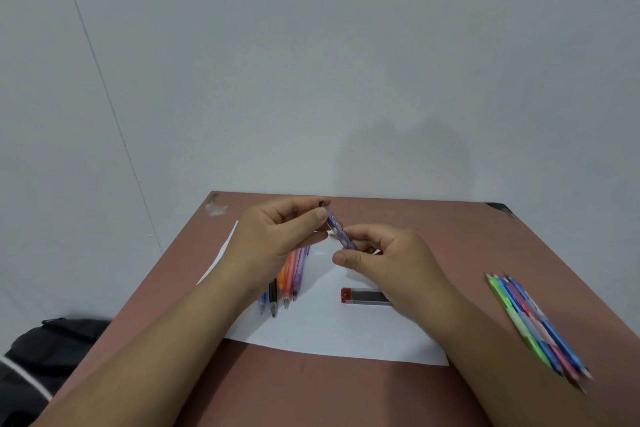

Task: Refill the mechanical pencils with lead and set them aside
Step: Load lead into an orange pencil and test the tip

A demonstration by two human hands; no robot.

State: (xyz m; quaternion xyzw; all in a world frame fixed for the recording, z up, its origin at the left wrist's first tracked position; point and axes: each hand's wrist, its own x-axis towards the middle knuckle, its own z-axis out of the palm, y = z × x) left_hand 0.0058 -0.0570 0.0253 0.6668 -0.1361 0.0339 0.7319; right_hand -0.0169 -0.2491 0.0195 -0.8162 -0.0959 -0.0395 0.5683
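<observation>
A black bag (41,350) was seen beside the brown table (433,229). On the white paper (322,329), a fan of coloured mechanical pencils (285,282) was partly hidden by the left hand (277,236). A purple mechanical pencil (341,229) was pinched above the paper by both hands, the right hand (388,260) gripping its lower end and partly covering the lead case (365,296). Another pencil group (535,322) was laid at the right edge.
</observation>
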